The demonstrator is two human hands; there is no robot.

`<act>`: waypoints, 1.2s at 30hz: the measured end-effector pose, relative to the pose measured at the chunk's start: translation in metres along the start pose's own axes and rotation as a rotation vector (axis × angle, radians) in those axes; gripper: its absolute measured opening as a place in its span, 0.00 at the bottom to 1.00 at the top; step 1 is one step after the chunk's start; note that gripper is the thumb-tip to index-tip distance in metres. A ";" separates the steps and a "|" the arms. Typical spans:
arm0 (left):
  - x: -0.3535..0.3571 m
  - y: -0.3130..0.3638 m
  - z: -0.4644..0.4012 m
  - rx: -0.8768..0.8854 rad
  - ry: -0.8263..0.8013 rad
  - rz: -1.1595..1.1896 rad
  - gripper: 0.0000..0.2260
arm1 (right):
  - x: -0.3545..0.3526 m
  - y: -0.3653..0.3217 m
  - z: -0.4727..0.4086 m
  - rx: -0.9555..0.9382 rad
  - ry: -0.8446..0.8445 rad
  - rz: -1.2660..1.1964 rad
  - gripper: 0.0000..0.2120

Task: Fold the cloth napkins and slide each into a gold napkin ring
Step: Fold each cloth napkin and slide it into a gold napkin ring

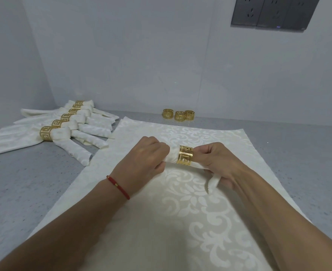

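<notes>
Left hand [148, 155] and right hand [218, 163] grip a rolled napkin [173, 156] inside a gold ring [185, 155], above a flat napkin [180, 222] on the worktop [24, 182].

Gold fretwork ring [185, 155]; cream damask napkin [173, 155]; grey speckled counter [24, 182].

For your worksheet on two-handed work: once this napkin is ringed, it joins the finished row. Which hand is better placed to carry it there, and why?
Probably the left hand. It already grips the rolled napkin beside the gold ring, and the finished row lies on its side.
</notes>
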State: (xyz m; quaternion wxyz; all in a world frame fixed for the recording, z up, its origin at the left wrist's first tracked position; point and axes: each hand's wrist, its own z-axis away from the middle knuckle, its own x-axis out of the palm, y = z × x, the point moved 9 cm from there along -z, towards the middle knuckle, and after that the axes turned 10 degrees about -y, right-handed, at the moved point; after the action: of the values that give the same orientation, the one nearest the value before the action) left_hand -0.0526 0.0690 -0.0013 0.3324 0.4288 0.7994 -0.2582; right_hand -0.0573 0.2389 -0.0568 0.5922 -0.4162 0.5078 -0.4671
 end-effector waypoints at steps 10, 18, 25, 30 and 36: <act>0.027 -0.007 -0.004 -0.146 -0.289 0.233 0.33 | 0.009 -0.022 0.000 -0.184 0.077 0.128 0.10; 0.032 -0.027 -0.005 -0.243 -0.235 0.370 0.18 | 0.012 -0.027 0.003 -0.235 0.089 0.070 0.05; 0.023 -0.043 0.004 -0.406 -0.178 0.538 0.20 | 0.004 -0.026 0.007 -0.206 0.137 -0.008 0.05; 0.020 -0.046 0.004 -0.459 -0.165 0.601 0.23 | 0.006 -0.025 0.008 -0.187 0.153 -0.013 0.05; 0.019 -0.047 0.005 -0.488 -0.160 0.577 0.24 | 0.005 -0.026 0.008 -0.190 0.159 0.016 0.06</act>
State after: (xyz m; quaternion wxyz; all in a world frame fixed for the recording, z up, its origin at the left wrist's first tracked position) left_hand -0.0993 0.0514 -0.0127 0.5449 0.5229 0.6555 0.0109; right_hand -0.0521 0.2283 -0.0313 0.5119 -0.4278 0.5984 -0.4437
